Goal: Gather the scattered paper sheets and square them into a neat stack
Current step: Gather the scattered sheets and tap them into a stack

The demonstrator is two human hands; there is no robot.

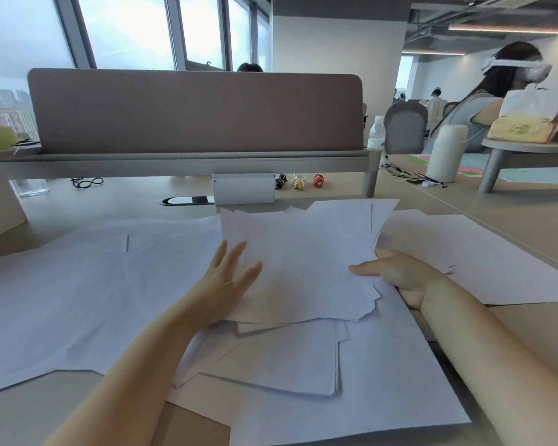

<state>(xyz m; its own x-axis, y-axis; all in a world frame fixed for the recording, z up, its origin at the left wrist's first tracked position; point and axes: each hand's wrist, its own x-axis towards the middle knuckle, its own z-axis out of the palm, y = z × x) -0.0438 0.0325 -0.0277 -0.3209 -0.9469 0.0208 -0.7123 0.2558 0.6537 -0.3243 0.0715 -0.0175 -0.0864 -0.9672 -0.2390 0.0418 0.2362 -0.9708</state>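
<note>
Here the paper bundle [300,265] sits between left hand [227,281] and right hand [398,278].

white paper sheets [297,268] in ragged bunch, tilted up above desk.

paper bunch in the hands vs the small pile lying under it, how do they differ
The held bunch is raised off the desk at a slant; the small pile lies flat on it. The right hand pinches the held bunch's edge and the left hand lays straight fingers against its other side; nothing touches the small pile. Both are white sheets with uneven, unsquared edges.
</note>
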